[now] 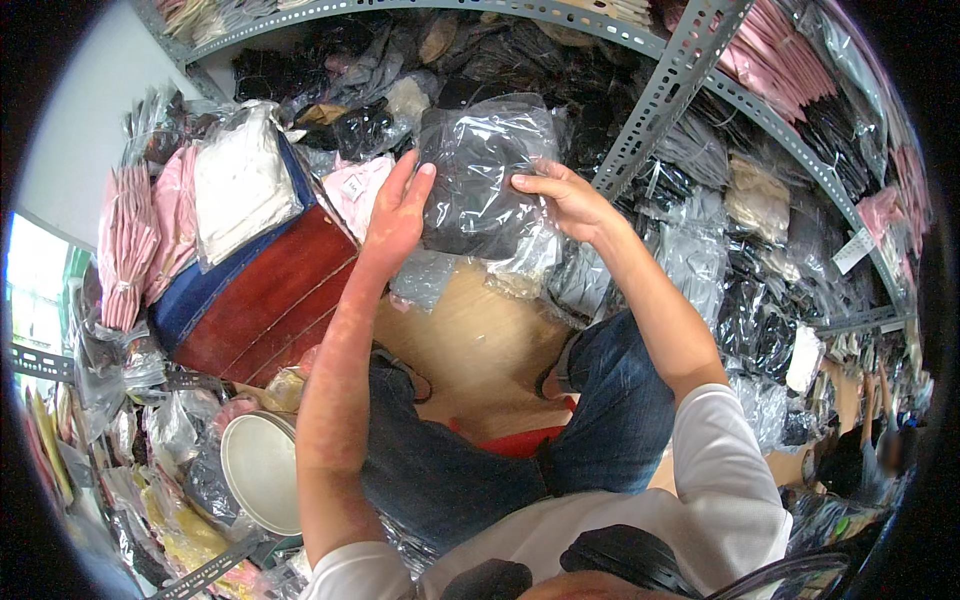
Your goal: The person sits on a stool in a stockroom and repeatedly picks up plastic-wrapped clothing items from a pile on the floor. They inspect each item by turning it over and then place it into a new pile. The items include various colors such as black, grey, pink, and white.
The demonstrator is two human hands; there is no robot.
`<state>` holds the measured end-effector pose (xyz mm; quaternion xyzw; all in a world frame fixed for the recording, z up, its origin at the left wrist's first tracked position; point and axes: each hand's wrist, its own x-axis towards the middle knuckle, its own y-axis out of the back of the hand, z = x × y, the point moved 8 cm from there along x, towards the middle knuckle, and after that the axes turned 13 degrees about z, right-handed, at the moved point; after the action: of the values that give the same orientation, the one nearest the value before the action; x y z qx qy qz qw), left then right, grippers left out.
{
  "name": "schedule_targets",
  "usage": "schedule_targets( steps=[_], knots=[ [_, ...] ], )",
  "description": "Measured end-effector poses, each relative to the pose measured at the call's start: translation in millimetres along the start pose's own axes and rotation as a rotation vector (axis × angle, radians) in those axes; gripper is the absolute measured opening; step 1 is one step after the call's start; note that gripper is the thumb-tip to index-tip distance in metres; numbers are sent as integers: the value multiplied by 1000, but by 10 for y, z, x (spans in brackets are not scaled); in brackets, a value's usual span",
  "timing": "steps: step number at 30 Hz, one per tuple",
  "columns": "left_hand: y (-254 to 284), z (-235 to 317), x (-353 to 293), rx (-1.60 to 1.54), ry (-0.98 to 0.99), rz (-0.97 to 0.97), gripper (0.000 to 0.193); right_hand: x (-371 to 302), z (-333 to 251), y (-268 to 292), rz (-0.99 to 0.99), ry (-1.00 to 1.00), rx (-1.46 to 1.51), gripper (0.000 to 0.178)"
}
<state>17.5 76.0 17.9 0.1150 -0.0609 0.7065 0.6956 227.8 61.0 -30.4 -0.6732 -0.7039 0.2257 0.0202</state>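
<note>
A black folded garment in a clear plastic bag (482, 185) is held up in front of me, over the shelf's near edge. My left hand (398, 208) is at its left side, with the thumb along the edge and the fingers partly hidden. At the right side my right hand (568, 200) grips the bag, thumb on top and the other fingers mostly behind it. Glossy creases run over the plastic. Below the bag hang a grey plastic packet (420, 280) and a pale crumpled one (520, 275); I cannot tell what supports them.
A metal shelf frame (660, 110) crosses at the upper right. Left are a white bagged garment (245, 185), pink packets (128, 240) and a dark red panel (265, 300). A round pale lid (262, 470) lies lower left. Another person (870, 450) is at the far right.
</note>
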Motion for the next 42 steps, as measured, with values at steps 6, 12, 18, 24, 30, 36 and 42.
schedule_targets(
  steps=[6, 12, 18, 24, 30, 36, 42],
  knots=[
    [88, -151, 71, 435, -184, 167, 52, -61, -40, 6, 46, -2, 105, 48],
    [87, -232, 97, 399, -61, 202, 56, -48, -83, 49, 24, 56, 84, 42],
    [232, -312, 141, 321, 14, 329, 61, -81, -122, 42, 53, 62, 66, 40],
    [561, -166, 240, 460, -318, 599, 59, -39, -88, 142, 161, 32, 156, 42],
    [530, -610, 362, 28, 222, 240, 61, 11, -314, 562, 215, 111, 208, 35],
    [-84, -474, 92, -406, 454, -166, 59, -24, -315, 452, 189, 153, 196, 49],
    [-82, -401, 57, -243, 418, -183, 56, -100, -355, 379, 228, 138, 154, 50]
  ],
)
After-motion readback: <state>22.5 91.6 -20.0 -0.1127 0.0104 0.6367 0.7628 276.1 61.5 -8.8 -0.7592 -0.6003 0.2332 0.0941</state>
